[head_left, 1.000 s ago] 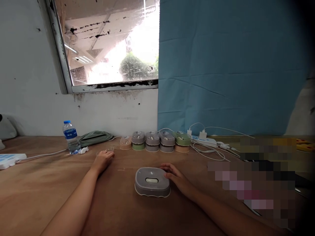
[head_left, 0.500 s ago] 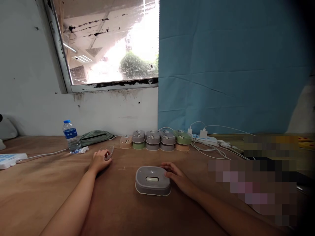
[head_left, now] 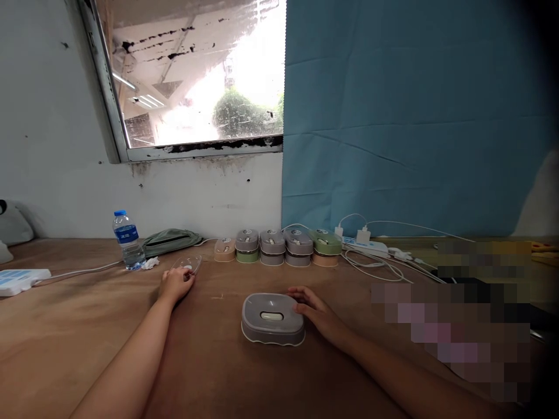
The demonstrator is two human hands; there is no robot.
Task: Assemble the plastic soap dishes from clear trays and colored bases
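A grey oval plastic box with a pale oval piece in the middle of its top rests on the brown table. My right hand is at its right end, thumb on the top edge and fingers bent round the far right corner. Farther off to the left, my left hand has its curled fingers on a clear plastic lid, which lies low over the table. Part of that lid is hidden behind the hand, so its whole outline does not show.
Several stacked grey, green and orange boxes line the wall. A water bottle, a crumpled tissue and a green pouch stand at the back left. White cables and a power strip lie right.
The clear lid has gone from tilted in my left hand to lying flatter, and the fingers have lowered with it. My right hand stays at the grey box.
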